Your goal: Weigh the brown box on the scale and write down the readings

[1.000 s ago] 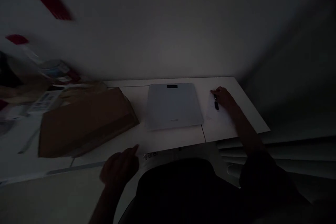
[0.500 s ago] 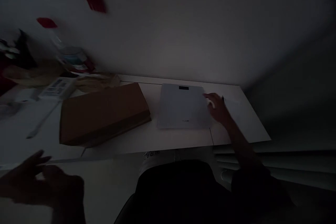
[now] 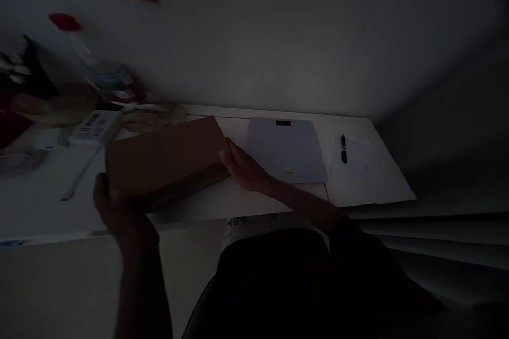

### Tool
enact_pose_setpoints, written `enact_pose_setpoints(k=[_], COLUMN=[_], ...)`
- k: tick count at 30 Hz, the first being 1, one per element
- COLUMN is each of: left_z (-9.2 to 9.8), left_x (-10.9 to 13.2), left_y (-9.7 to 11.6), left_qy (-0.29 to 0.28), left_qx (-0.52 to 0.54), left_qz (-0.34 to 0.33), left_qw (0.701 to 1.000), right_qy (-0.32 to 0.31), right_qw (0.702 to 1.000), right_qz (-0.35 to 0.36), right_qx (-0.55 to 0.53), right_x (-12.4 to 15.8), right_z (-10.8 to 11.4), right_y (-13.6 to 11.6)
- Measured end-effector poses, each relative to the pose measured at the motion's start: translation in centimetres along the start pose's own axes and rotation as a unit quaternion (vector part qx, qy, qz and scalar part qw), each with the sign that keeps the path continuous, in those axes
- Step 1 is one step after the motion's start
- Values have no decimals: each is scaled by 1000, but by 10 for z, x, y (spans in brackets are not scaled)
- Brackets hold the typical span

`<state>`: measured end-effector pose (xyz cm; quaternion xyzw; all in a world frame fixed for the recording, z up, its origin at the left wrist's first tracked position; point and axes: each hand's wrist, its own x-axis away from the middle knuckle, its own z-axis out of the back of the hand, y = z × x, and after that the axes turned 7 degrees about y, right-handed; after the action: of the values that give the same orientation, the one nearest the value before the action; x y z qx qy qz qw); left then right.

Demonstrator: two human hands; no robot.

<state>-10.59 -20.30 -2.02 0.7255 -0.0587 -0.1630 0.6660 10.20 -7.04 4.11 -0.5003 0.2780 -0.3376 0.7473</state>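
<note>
1. At far left, a red item (image 3: 10, 123) and a dark, blurred shape (image 3: 36, 71) stand toward the surface's far edge; the dimness hides what they are.
2. A white carton (image 3: 93, 126) with a printed label lies just right of them, and a thin grey strip (image 3: 81, 175) runs from it toward the surface's near edge.
3. Behind the carton, by the far edge, is a clear bottle (image 3: 115, 83), blurred.
4. The left hand (image 3: 121, 209) grips the left end of the box at its near corner, thumb up along the side; its other fingers are mostly hidden.
5. The box (image 3: 167, 156), plain brown cardboard, is at the left-middle of the surface, slanting, its left end closer to the near edge. Whether its underside touches the surface cannot be told.
6. Crumpled brown paper (image 3: 153, 117) lies behind the box, near the far edge.
7. The right hand (image 3: 246, 169) closes on the box's right end, so both hands hold the box between them.
8. The scale (image 3: 284, 151) lies flat, its display toward the far edge of the surface (image 3: 384, 183).
9. Near the right edge lies a paper sheet (image 3: 360, 156), with a black pen (image 3: 344, 149) on it, pointing roughly from far to near edge.
</note>
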Motion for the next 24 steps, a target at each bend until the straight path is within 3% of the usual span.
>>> enact_pose_setpoints(k=[3,7,12,17,24], left_z=[-3,-6,-8,-13,-19], left_x=[4,7,11,12,16], left_y=[2,1,2,8,25], left_qy=[28,45,39,54,34], left_qx=[72,89,85,102,104], left_qz=[35,22,-10,27,-7], left_qw=[996,995,996,993,994], right_qy=[32,51,66,84,78], right_qw=[999,999,997,995,996], right_qz=[14,-1,-9,-45,-38], right_qx=[-4,-14,-31,-15,6], right_x=[2,2,2,6,9], right_z=[-8,-16,-21,-23,-15], right_y=[2,9,10,1,-7])
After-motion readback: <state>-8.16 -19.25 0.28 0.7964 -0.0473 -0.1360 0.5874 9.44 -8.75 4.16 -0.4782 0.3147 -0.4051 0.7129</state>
